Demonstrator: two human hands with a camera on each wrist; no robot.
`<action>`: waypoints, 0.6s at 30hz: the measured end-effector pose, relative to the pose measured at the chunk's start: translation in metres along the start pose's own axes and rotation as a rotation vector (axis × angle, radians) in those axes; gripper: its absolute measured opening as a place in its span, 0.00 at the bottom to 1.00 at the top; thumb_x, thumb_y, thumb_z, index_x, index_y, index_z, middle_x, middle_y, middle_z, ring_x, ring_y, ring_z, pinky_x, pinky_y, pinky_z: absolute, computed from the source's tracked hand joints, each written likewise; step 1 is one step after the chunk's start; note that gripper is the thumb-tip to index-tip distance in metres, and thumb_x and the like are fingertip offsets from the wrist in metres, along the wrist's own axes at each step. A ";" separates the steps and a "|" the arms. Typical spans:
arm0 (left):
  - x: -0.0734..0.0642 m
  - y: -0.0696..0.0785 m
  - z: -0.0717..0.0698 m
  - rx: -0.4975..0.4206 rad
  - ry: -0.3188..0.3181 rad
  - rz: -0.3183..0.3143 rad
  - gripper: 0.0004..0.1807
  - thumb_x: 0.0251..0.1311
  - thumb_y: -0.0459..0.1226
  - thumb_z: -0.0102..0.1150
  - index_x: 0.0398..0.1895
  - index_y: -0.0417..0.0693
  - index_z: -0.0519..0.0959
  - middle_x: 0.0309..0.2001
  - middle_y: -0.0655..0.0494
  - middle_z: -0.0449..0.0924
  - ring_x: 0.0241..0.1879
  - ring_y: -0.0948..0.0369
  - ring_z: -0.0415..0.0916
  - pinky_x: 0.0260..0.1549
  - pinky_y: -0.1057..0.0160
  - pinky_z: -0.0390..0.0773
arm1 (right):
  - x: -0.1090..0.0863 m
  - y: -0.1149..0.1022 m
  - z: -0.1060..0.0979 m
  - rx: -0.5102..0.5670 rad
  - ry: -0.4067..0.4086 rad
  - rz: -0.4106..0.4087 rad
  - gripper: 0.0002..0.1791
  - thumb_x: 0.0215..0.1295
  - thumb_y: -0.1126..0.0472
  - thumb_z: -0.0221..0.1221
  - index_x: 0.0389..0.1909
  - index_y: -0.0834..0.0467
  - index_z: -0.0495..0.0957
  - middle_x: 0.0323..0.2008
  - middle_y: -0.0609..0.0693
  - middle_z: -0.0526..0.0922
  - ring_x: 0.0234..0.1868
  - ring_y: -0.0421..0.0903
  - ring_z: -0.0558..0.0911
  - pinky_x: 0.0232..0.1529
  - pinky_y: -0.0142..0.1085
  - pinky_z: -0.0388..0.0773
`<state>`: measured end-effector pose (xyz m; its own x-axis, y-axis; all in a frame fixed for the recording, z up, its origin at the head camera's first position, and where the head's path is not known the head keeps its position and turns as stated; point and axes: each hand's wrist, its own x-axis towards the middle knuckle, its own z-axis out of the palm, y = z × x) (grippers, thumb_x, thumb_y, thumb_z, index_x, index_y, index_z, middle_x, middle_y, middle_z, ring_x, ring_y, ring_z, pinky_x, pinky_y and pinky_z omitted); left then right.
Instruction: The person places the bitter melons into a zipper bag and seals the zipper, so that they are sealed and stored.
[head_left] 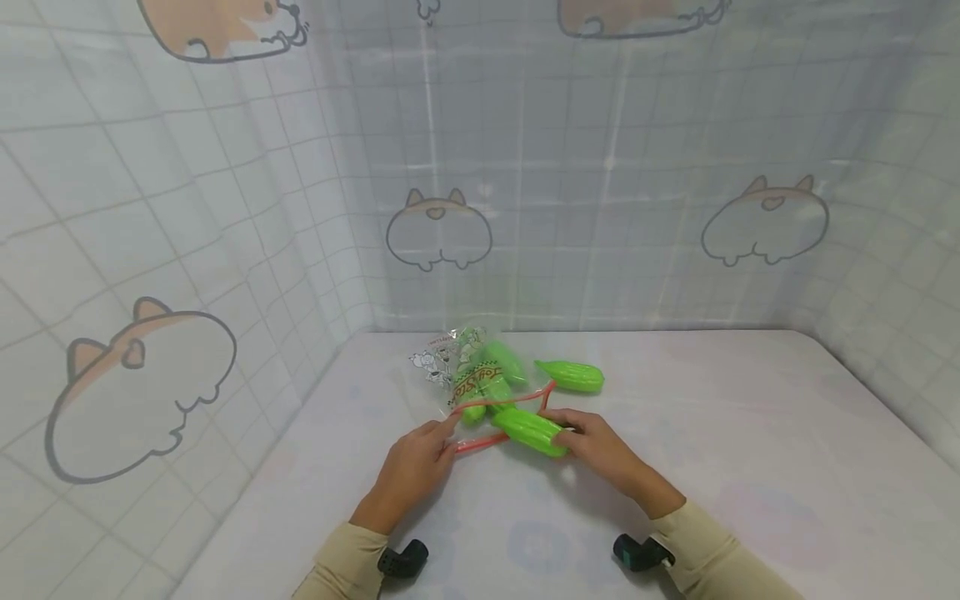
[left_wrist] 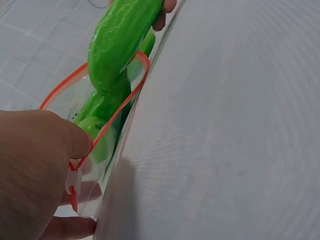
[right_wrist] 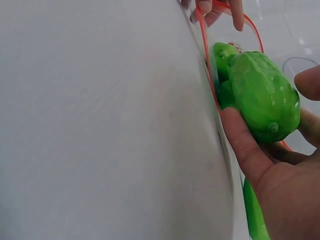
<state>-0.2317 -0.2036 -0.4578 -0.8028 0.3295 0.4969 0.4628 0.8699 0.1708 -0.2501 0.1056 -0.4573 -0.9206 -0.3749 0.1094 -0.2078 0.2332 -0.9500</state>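
Observation:
A clear zip bag [head_left: 431,367] with a red zip edge [head_left: 480,444] and printed lettering lies on the table, its mouth spread toward the person. Several bright green, bumpy bitter gourds sit inside, one of them [left_wrist: 102,110] near the opening. My left hand [head_left: 416,467] pinches the bag's edge at the left corner, beside a white slider [left_wrist: 73,181]. With its fingers around the blunt end, my right hand [head_left: 600,450] holds another bitter gourd [head_left: 527,429], whose far end is in the bag's mouth. Its stubby tip [right_wrist: 273,127] faces the right wrist camera.
One more bitter gourd [head_left: 576,377] lies on the table [head_left: 712,433] just right of the bag. White curtain walls with grid lines and cartoon dogs [head_left: 438,229] stand behind and at both sides.

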 end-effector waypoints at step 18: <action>0.000 -0.002 0.002 0.011 0.040 0.048 0.27 0.59 0.35 0.69 0.64 0.45 0.79 0.37 0.54 0.83 0.26 0.62 0.73 0.28 0.56 0.78 | 0.010 -0.005 0.013 0.009 -0.067 -0.048 0.25 0.66 0.63 0.61 0.64 0.62 0.76 0.62 0.59 0.76 0.52 0.52 0.80 0.47 0.41 0.78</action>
<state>-0.2336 -0.2044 -0.4600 -0.7640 0.3562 0.5379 0.4962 0.8573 0.1371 -0.2542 0.0885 -0.4555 -0.8853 -0.4450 0.1349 -0.2477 0.2058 -0.9467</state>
